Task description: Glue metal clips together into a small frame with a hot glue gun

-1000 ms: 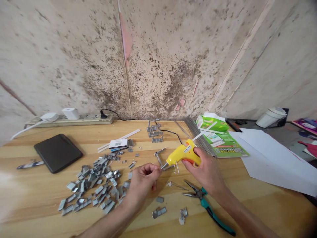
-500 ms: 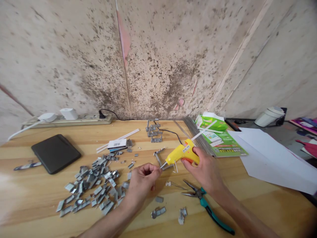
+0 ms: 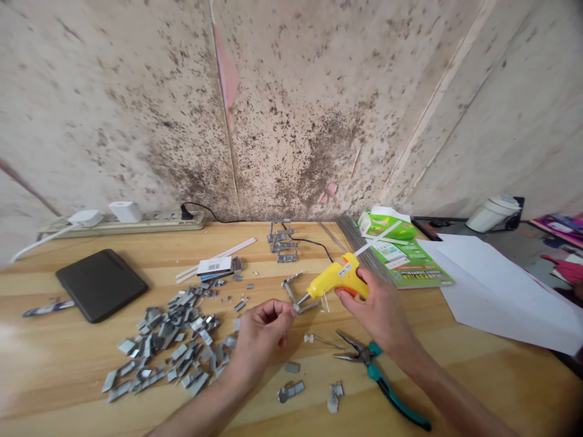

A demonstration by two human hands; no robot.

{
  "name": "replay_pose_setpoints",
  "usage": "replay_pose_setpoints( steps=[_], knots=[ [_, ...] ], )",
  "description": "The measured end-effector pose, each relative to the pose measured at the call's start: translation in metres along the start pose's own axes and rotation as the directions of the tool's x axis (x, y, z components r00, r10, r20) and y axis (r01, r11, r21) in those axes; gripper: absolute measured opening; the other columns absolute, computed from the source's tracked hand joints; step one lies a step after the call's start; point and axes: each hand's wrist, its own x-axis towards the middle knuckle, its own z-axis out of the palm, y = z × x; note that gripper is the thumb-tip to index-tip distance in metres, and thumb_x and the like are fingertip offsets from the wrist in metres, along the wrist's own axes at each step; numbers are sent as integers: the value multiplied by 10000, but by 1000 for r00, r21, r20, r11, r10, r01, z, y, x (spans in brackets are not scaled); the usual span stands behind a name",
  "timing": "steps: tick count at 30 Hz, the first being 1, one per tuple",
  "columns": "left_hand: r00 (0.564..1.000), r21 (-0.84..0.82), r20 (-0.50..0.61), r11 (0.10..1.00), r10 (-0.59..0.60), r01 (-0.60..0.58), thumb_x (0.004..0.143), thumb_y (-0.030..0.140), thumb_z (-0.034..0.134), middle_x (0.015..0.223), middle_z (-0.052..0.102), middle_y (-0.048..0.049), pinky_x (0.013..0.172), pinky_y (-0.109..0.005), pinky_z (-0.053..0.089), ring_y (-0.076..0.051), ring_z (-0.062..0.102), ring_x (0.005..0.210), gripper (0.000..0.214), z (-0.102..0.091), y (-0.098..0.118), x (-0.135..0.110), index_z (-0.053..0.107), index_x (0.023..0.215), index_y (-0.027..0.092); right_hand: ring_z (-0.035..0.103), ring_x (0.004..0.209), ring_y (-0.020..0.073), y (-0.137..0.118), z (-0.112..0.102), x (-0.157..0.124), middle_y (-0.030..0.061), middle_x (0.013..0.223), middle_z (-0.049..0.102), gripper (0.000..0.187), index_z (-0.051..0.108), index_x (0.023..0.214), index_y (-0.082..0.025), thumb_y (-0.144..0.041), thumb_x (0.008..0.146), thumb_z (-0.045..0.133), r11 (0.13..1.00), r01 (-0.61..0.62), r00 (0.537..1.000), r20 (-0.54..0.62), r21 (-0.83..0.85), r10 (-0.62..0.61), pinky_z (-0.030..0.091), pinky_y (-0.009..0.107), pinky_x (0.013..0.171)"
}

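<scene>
1. Right hand (image 3: 380,312) wraps the handle of the gun (image 3: 334,278), over the desk (image 3: 255,419), well in from its far edge
2. Gun: likely light, stiff plastic; best held by that handle, as the nozzle (image 3: 304,298) may be hot
3. Left hand (image 3: 264,331) pinches a small piece (image 3: 297,308), fingertips nearly closed, at the nozzle's end; contact unclear
4. Piece: probably feather-light, thin, slick; best pinched at the edge away from the nozzle

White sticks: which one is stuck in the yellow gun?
The white stick slanting up from the back of the yellow glue gun; the white sticks by the cards lie on the table instead.
</scene>
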Motion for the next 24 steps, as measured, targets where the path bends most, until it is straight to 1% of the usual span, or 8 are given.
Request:
replay_pose_setpoints(
  steps=[7, 10, 14, 20, 24],
  knots=[
    [1000, -13, 20, 1000, 8, -8, 623, 404, 709, 457, 471, 43, 408, -174, 313, -62, 364, 413, 285, 1, 3, -3, 612, 597, 138, 619, 620, 214, -2, -1, -1, 61, 718, 675, 274, 575, 864, -176, -404, 712, 573, 999, 38, 998, -44, 1, -38, 439, 298, 556],
    [999, -14, 36, 1000, 21, -21, 637, 407, 709, 457, 470, 42, 421, -169, 313, -61, 365, 428, 287, 1, 4, -3, 625, 614, 134, 599, 569, 203, -2, -1, 0, 53, 675, 664, 276, 582, 859, -167, -394, 702, 586, 1000, 17, 999, -30, 5, -17, 427, 296, 532],
    [999, -17, 40, 1000, 12, -12, 629, 401, 720, 474, 479, 39, 428, -166, 309, -59, 372, 437, 282, 0, 2, -2, 643, 642, 131, 596, 561, 203, -3, -3, 0, 51, 668, 664, 259, 585, 840, -170, -387, 700, 599, 1000, -7, 1000, -2, 11, 7, 425, 294, 518],
    [999, 10, 47, 1000, 27, -27, 642, 410, 708, 471, 480, 39, 425, -167, 311, -62, 377, 437, 285, -2, -3, 0, 650, 650, 132, 640, 682, 233, -2, 0, -2, 80, 784, 686, 283, 583, 886, -165, -383, 707, 609, 999, 31, 999, -45, 13, -30, 470, 318, 601],
    [1000, 41, 12, 999, 21, -21, 639, 397, 698, 451, 484, 42, 406, -177, 321, -63, 376, 401, 274, -1, -1, -1, 627, 618, 133, 637, 664, 229, 0, 1, -3, 79, 767, 679, 279, 582, 884, -159, -373, 709, 619, 998, 57, 996, -62, -2, -57, 475, 317, 598]
  ],
)
